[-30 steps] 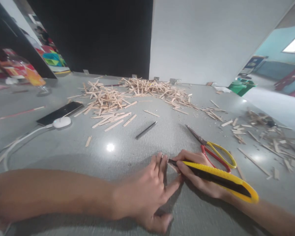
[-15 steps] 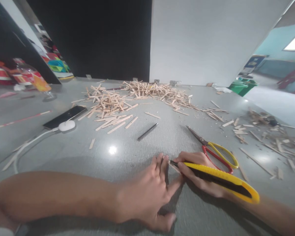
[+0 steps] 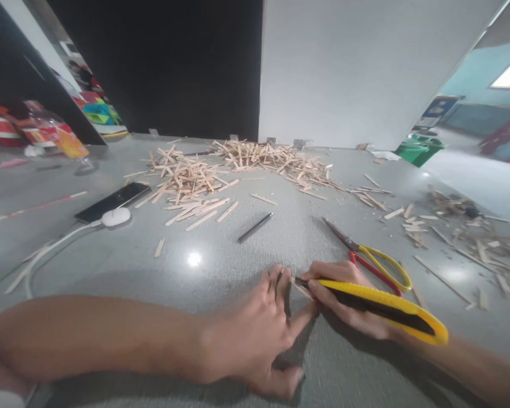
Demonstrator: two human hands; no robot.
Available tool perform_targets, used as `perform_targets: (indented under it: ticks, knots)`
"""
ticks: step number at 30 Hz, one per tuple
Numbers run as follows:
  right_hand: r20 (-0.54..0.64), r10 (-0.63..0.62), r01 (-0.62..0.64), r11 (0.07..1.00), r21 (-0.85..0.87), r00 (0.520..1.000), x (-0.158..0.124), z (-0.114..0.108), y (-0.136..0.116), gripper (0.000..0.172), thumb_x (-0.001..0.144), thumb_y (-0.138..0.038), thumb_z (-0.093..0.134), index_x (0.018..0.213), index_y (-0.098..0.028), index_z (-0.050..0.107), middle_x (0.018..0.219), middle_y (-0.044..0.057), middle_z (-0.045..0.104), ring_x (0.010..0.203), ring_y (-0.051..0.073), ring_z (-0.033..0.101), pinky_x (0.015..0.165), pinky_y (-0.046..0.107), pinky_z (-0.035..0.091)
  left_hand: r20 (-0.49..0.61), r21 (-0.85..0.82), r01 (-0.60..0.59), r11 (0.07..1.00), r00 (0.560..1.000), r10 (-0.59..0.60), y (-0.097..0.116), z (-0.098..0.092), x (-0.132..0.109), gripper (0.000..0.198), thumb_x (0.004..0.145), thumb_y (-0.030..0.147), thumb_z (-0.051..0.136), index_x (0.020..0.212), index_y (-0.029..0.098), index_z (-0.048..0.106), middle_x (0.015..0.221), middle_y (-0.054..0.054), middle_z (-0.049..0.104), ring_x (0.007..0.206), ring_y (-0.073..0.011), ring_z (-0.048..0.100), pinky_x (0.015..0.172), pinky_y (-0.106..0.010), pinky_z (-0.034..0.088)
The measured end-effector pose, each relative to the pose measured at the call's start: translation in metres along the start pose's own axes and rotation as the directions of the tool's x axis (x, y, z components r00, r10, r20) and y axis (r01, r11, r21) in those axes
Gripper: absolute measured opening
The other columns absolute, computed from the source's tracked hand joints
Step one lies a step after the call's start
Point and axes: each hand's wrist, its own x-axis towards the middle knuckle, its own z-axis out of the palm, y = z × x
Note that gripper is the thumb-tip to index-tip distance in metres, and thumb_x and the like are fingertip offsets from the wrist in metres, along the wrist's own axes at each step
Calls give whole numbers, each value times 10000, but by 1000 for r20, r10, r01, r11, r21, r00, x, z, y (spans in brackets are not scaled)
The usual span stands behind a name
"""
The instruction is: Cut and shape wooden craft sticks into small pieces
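Observation:
My right hand (image 3: 352,300) is closed around a yellow and black utility knife (image 3: 378,303). Its tip points left at a thin wooden stick (image 3: 301,289) on the grey table, mostly covered by fingers. With fingers partly spread, my left hand (image 3: 255,328) presses down at that stick, fingertips at its ends and thumb out to the side. Whether the blade touches the wood is too small to tell. Just beyond my right hand lie scissors (image 3: 357,247) with one red and one yellow handle. A dark pen (image 3: 255,228) rests farther forward.
Heaps of wooden sticks (image 3: 191,175) lie at the back, against a black and white panel (image 3: 344,68). Cut scraps (image 3: 484,226) are scattered at right. On the left are a phone (image 3: 113,202), a white charger puck with cable (image 3: 115,217) and a bottle (image 3: 62,136).
The rear end of the utility knife has shifted slightly, with my right hand tilting a little. My left hand stays in practically the same place.

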Motion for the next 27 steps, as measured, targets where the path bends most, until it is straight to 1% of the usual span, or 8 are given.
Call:
perform_targets:
  ticks: [4, 6, 8, 15, 20, 24, 27]
  knots:
    - [5, 24, -24, 1000, 2, 1000, 0, -2, -1, 279, 1054, -352, 526, 804, -228, 519, 667, -41, 543, 568, 112, 468, 535, 253, 348, 5, 1, 6, 1000, 1000, -6, 1, -1, 0, 954, 976, 707, 311, 1635, 23, 222, 1461, -399, 498, 1398, -536, 470, 1096, -598, 403]
    - [14, 28, -28, 1000, -1, 1000, 0, -3, -1, 294, 1052, -356, 530, 788, -231, 495, 660, -46, 527, 563, 109, 454, 529, 253, 336, -1, -3, 7, 1000, 1000, -7, 2, 0, -1, 954, 975, 704, 316, 1636, 23, 216, 1468, -400, 490, 1401, -537, 465, 1101, -598, 399]
    - [21, 23, -23, 1000, -3, 1000, 0, -3, -1, 307, 1049, -357, 536, 776, -233, 471, 652, -53, 510, 554, 104, 438, 527, 254, 327, -4, -8, 4, 1000, 1000, -4, 2, 1, -2, 949, 977, 700, 315, 1635, 23, 218, 1471, -402, 484, 1404, -539, 461, 1099, -599, 401]
    - [36, 6, -5, 1000, -24, 999, 1, -5, -2, 326, 1066, -373, 501, 775, -229, 475, 646, -52, 511, 546, 100, 435, 527, 255, 325, -4, 3, 8, 1000, 1000, -8, 1, 0, -2, 950, 972, 697, 333, 1627, 15, 240, 1451, -417, 493, 1386, -553, 475, 1083, -607, 412]
    - [32, -7, 8, 1000, -26, 999, 2, -5, -2, 331, 1059, -348, 522, 758, -228, 452, 641, -62, 495, 539, 92, 436, 530, 257, 318, -9, -1, 5, 1000, 1000, -5, 1, 0, -1, 965, 961, 699, 349, 1626, 8, 242, 1451, -419, 493, 1383, -555, 477, 1090, -617, 402]
    - [46, 3, -2, 1000, -16, 999, 0, -5, 1, 328, 1068, -380, 488, 777, -230, 470, 670, -54, 507, 585, 110, 471, 596, 276, 353, -13, -9, 10, 1000, 1000, -10, 1, 1, 0, 973, 953, 709, 367, 1628, 18, 245, 1455, -402, 505, 1386, -543, 483, 1094, -614, 398]
    - [33, 31, -30, 999, -17, 999, 0, -4, 0, 366, 1075, -415, 465, 761, -227, 475, 666, -49, 511, 596, 118, 485, 627, 298, 358, -11, -3, 10, 1000, 1000, -10, 1, 1, 0, 971, 951, 703, 379, 1632, 27, 236, 1460, -395, 507, 1384, -540, 487, 1090, -613, 400]
